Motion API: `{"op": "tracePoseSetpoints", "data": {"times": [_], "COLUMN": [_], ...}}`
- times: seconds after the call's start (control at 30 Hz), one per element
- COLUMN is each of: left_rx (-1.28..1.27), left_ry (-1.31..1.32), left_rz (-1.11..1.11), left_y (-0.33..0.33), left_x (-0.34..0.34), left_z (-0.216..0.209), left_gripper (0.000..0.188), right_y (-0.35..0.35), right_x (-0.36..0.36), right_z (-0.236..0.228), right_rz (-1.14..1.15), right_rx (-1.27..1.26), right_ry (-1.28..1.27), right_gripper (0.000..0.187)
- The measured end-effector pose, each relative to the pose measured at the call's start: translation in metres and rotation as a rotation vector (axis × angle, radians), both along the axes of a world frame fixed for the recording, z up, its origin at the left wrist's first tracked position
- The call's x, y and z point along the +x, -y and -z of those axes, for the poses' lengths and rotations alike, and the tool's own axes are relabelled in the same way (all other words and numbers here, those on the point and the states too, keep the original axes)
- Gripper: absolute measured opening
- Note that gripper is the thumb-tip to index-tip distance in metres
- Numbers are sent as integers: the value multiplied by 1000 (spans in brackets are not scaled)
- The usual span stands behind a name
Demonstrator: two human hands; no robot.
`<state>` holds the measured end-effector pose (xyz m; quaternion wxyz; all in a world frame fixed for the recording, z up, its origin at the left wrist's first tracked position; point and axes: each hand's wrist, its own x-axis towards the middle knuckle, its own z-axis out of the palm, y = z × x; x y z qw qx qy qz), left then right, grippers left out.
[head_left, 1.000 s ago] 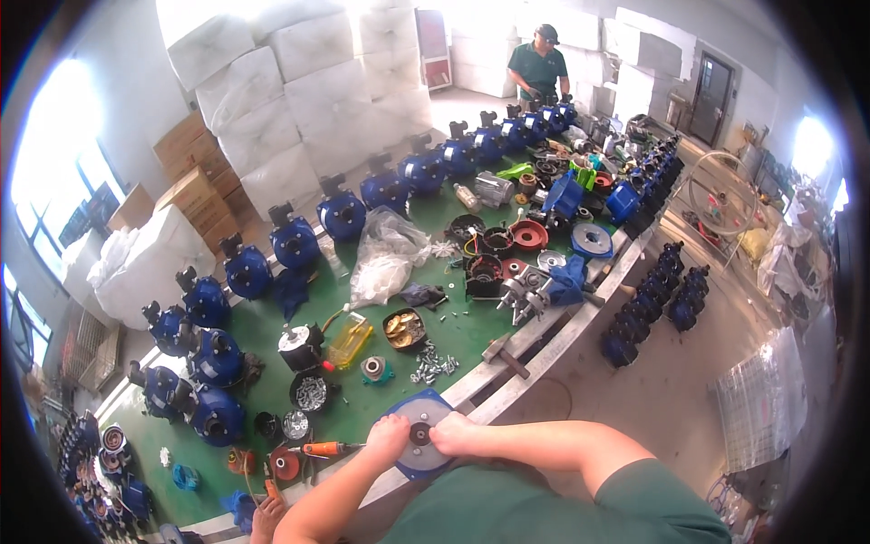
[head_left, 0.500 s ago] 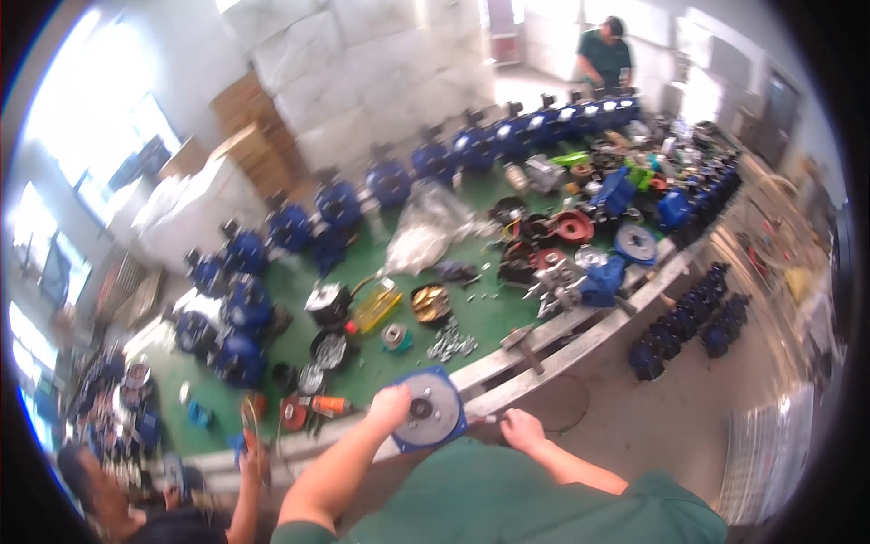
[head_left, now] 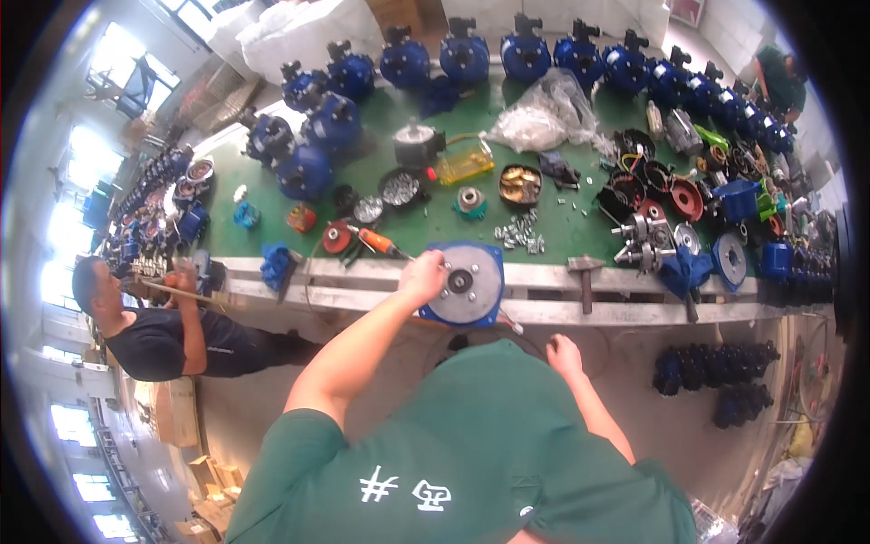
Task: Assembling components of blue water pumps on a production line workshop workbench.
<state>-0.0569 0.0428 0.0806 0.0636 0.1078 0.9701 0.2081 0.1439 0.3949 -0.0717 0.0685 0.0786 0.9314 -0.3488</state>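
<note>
A motor with a round grey face and blue square flange [head_left: 476, 283] sits at the bench's near edge. My left hand [head_left: 422, 276] is closed on its left side, fingers curled over the face. A lead with a small white connector [head_left: 517, 325] hangs from the motor's lower right. My right hand [head_left: 566, 355] is apart from the motor, below the bench edge, with its fingers curled; what they hold, if anything, is too small to make out. An orange-handled screwdriver [head_left: 376, 239] lies left of the motor, and loose bolts [head_left: 521, 234] lie beyond it.
Blue motors [head_left: 464, 54] line the far edge of the green bench [head_left: 362, 145]. A hammer [head_left: 585, 276] rests on the near rail. A bowl of brass parts [head_left: 520, 184] and a yellow bottle [head_left: 465, 167] stand mid-bench. A co-worker [head_left: 172, 322] is at the left.
My view has swung, bringing the motor nearer the middle. My right hand has moved away from the connector lead, down and to the right. My left hand stays on the motor.
</note>
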Motion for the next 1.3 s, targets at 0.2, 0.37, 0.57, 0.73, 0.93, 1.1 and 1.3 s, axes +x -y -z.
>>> {"op": "tracePoseSetpoints", "data": {"times": [0.2, 0.37, 0.57, 0.73, 0.93, 1.1, 1.3], "left_rx": [391, 279, 48, 75, 121, 152, 311], "left_ry": [-155, -177, -242, -187, -161, -107, -37], "left_rz": [-225, -41, 41, 50, 168, 306, 415], "left_y": [1, -34, -52, -56, -40, -29, -8], "left_x": [73, 84, 75, 72, 60, 48, 34], "left_z": [22, 15, 11, 19, 27, 25, 9], "left_gripper": [13, 17, 21, 17, 15, 15, 19], "right_y": [-1, 19, 64, 90, 104, 109, 106], "right_x": [-27, -69, -116, -136, -140, -144, -135], "right_z": [-23, -49, -80, -103, -110, -110, -104], "right_rz": [-132, -233, -123, -50, 22, 95, 175], "right_rx": [-38, -113, -517, -586, -614, -743, -721], "right_ry": [155, 155, 234, 369, 418, 496, 498], "right_gripper": [23, 27, 32, 33, 33, 29, 28]}}
